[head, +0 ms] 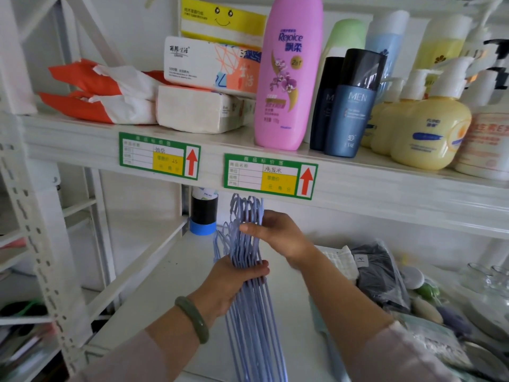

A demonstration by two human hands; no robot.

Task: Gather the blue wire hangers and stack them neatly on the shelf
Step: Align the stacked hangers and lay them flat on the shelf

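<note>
A bundle of several blue wire hangers (252,312) stands on edge over the white lower shelf (176,274), hooks pointing away toward the shelf's back. My left hand (234,285), with a green bangle on the wrist, is closed around the bundle's middle from the left. My right hand (278,235) presses on the hangers near the hooks from the right, fingers laid across the wires. The hangers' lower ends run out of view at the bottom.
A black roll on a blue tape roll (203,216) stands at the lower shelf's back. Bagged dark clothing (380,274) and small items lie to the right. The upper shelf holds tissue packs (192,108), a pink shampoo bottle (286,75) and other bottles.
</note>
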